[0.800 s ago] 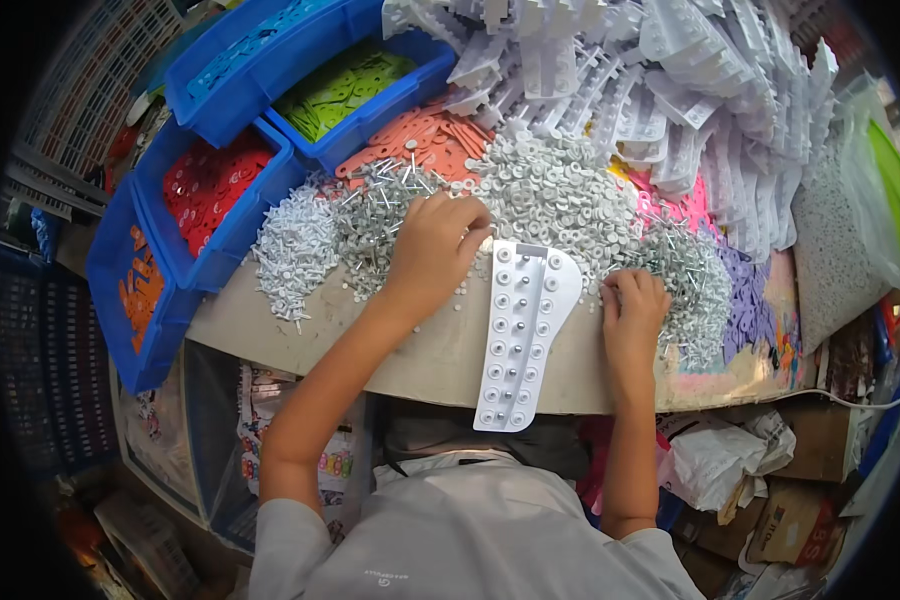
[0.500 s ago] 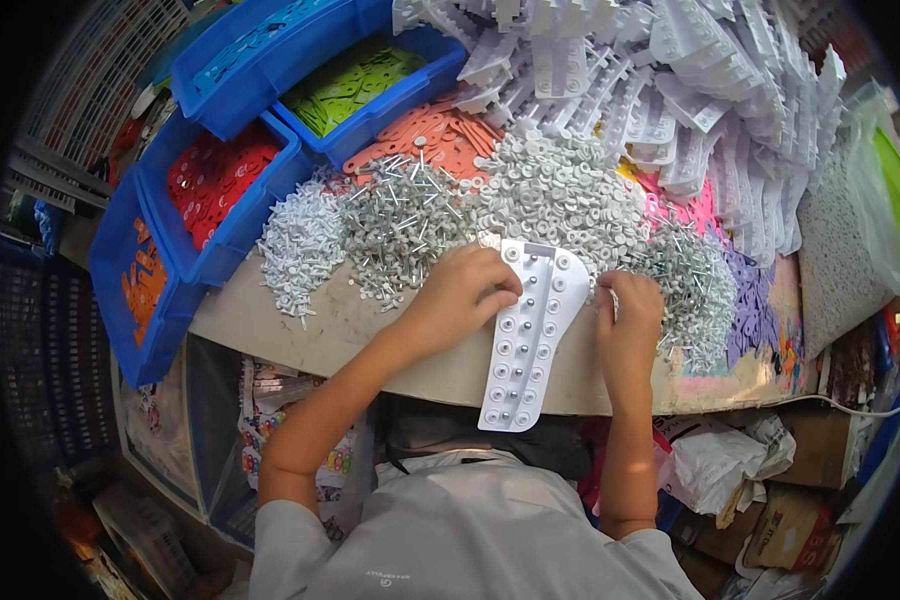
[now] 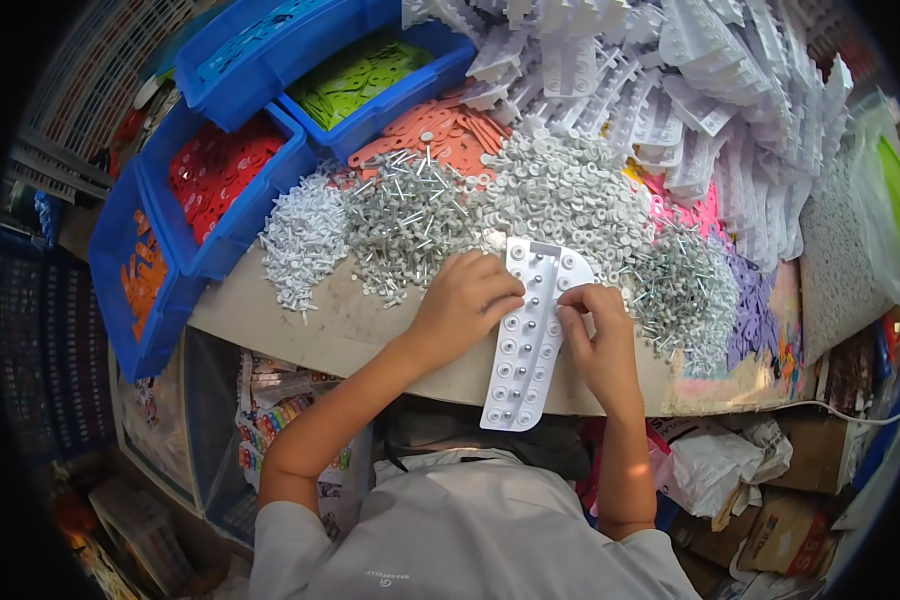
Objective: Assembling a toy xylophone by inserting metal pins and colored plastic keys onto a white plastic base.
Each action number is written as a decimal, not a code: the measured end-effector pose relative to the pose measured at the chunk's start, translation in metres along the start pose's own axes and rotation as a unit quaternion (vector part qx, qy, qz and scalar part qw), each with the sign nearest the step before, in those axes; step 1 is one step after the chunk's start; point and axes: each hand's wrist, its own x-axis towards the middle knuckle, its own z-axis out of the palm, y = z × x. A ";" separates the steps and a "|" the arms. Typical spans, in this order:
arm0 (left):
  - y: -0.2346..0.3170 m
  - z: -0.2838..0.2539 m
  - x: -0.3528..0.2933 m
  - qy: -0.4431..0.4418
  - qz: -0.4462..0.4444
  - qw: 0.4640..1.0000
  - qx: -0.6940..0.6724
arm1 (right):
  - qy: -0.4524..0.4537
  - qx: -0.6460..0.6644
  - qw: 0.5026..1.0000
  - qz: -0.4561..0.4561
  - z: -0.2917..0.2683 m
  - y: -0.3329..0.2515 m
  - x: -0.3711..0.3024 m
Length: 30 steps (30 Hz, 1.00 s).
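A long white plastic strip point(image 3: 518, 370), wider at its far end, lies tilted in front of me, its near end over the table's edge. Washers with pins sit in rows along both its sides, and metal pin heads run down its middle channel. My left hand point(image 3: 467, 305) is closed at the strip's left edge, thumb and curled fingers gripping it. Over the right row, my right hand point(image 3: 602, 340) has its fingertips pinched together at the strip's upper right part. Whatever is between those fingertips is hidden.
Heaps of grey washers point(image 3: 565, 190), metal pins point(image 3: 410, 215), white pins point(image 3: 305, 235) and more pins point(image 3: 680, 290) cover the table point(image 3: 280, 325). Blue bins point(image 3: 290, 150) with coloured flat pieces stand left. White strips point(image 3: 710, 90) are piled at the back right, beside a clear bag point(image 3: 845, 230).
My right hand has moved left from the grey heap's near edge onto the strip's right side. My left hand stays at the left edge.
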 end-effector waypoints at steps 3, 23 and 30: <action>-0.001 0.000 -0.002 0.019 0.037 0.999 0.029 | 0.001 -0.017 1.000 0.004 0.001 -0.001 0.001; -0.001 0.004 -0.004 0.025 -0.024 0.999 -0.041 | 0.071 0.025 0.995 0.062 -0.008 0.002 -0.009; -0.005 0.007 -0.006 0.034 -0.016 0.998 -0.057 | 0.035 -0.003 0.999 0.018 0.009 -0.001 -0.001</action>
